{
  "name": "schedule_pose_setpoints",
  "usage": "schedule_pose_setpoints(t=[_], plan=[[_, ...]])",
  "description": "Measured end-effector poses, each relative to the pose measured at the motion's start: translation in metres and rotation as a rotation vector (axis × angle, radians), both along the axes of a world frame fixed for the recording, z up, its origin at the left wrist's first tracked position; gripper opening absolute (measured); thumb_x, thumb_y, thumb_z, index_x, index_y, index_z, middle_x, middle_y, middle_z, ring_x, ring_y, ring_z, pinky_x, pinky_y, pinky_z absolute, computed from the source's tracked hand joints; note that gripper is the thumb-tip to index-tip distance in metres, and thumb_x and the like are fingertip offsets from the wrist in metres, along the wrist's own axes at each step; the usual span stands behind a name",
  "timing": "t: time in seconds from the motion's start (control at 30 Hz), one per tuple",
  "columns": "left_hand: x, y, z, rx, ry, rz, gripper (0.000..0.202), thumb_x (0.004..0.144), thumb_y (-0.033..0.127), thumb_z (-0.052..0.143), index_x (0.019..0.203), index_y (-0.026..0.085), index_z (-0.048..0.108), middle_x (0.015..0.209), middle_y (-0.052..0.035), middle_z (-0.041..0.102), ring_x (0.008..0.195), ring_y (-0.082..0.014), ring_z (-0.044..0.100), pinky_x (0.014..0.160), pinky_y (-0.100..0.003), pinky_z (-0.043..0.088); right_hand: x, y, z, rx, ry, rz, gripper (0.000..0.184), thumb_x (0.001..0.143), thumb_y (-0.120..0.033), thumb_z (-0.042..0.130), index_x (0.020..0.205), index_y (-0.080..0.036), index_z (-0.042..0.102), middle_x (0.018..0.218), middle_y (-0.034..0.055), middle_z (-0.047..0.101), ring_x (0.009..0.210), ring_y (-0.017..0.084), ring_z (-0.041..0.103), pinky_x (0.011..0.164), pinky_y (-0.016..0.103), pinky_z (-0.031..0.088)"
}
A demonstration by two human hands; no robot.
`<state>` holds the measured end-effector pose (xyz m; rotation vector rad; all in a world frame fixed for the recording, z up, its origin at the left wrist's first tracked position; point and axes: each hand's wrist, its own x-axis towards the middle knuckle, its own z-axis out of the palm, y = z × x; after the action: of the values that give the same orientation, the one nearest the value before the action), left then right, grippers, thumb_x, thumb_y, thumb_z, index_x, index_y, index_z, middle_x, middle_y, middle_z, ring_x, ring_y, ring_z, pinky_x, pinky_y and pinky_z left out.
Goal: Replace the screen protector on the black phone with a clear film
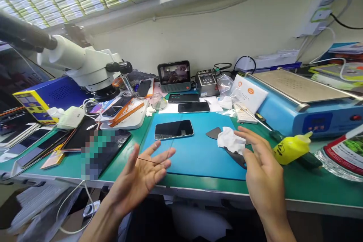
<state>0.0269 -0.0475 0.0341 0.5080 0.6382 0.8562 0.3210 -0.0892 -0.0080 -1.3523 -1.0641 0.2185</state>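
Left fingers (165, 155) spread — phone (174, 129) just beyond.

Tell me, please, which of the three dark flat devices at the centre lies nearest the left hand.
The silver-edged black phone on the blue mat, beyond the left hand; the others lie farther back.

The mat (193, 159) is blue, its phone (174, 129) black edged with silver, the tissue (230, 140) white — the bottle (293, 149) yellow, black-marked.
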Motion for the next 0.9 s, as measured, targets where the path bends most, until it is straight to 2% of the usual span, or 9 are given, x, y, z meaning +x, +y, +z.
schedule_pose_setpoints(t=[0.1, 0.2, 0.3, 0.4, 0.57, 0.73, 0.9], plan=[[0.001, -0.014, -0.005, -0.054, -0.132, -0.135, 0.068, 0.089, 0.062, 0.086, 0.135, 0.022, 0.058, 0.127, -0.0154, 0.082, 0.096, -0.0193, 0.085, 0.083, -0.024, 0.066, -0.006, -0.005, 0.003, 0.065, -0.131, 0.107, 0.033, 0.107, -0.033, 0.06, 0.139, -0.034, 0.071, 0.148, 0.0058, 0.067, 0.142, 0.032, 0.06, 0.126, 0.062, 0.045], [-0.002, -0.027, -0.012, -0.028, -0.206, -0.256, 0.064, 0.097, 0.065, 0.074, 0.136, 0.017, 0.059, 0.12, -0.0214, 0.083, 0.09, -0.0203, 0.085, 0.075, -0.023, 0.065, -0.011, -0.014, 0.013, -0.021, -0.269, 0.37, 0.049, 0.109, -0.032, 0.062, 0.156, -0.041, 0.057, 0.159, 0.0032, 0.061, 0.147, 0.029, 0.059, 0.127, 0.059, 0.047], [-0.009, -0.038, -0.019, -0.01, -0.233, -0.317, 0.069, 0.102, 0.071, 0.061, 0.142, 0.014, 0.06, 0.116, -0.0239, 0.083, 0.083, -0.0201, 0.085, 0.069, -0.022, 0.062, -0.014, -0.023, 0.022, -0.174, -0.224, 0.625, 0.062, 0.109, -0.036, 0.065, 0.166, -0.047, 0.043, 0.171, 0.0025, 0.05, 0.147, 0.027, 0.06, 0.123, 0.054, 0.055], [-0.014, -0.045, -0.022, -0.025, -0.237, -0.329, 0.069, 0.103, 0.071, 0.059, 0.142, 0.015, 0.063, 0.118, -0.0233, 0.083, 0.082, -0.019, 0.084, 0.07, -0.022, 0.062, -0.017, -0.031, 0.027, -0.151, -0.081, 0.787, 0.065, 0.108, -0.038, 0.068, 0.167, -0.047, 0.042, 0.171, 0.003, 0.05, 0.149, 0.027, 0.058, 0.124, 0.05, 0.054], [-0.012, -0.049, -0.03, -0.049, -0.289, -0.352, 0.064, 0.105, 0.068, 0.058, 0.139, 0.016, 0.068, 0.118, -0.0229, 0.083, 0.084, -0.0195, 0.085, 0.07, -0.022, 0.061, -0.028, -0.042, 0.025, -0.109, 0.063, 0.805, 0.06, 0.109, -0.034, 0.066, 0.165, -0.046, 0.046, 0.166, 0.001, 0.057, 0.149, 0.022, 0.058, 0.125, 0.037, 0.051], [-0.01, -0.059, -0.041, -0.097, -0.424, -0.404, 0.069, 0.107, 0.072, 0.045, 0.144, 0.018, 0.068, 0.122, -0.0239, 0.083, 0.088, -0.0204, 0.087, 0.069, -0.019, 0.061, -0.032, -0.05, 0.016, -0.09, 0.095, 0.75, 0.054, 0.109, -0.032, 0.065, 0.161, -0.044, 0.053, 0.153, 0.0003, 0.068, 0.135, 0.018, 0.065, 0.122, 0.033, 0.052], [-0.008, -0.07, -0.046, -0.14, -0.43, -0.457, 0.074, 0.102, 0.076, 0.055, 0.147, 0.019, 0.066, 0.123, -0.0234, 0.083, 0.095, -0.0146, 0.086, 0.076, -0.013, 0.056, -0.028, -0.061, 0.003, -0.146, 0.198, 0.746, 0.049, 0.107, -0.038, 0.07, 0.155, -0.044, 0.061, 0.141, -0.0012, 0.073, 0.13, 0.016, 0.067, 0.116, 0.025, 0.053]])
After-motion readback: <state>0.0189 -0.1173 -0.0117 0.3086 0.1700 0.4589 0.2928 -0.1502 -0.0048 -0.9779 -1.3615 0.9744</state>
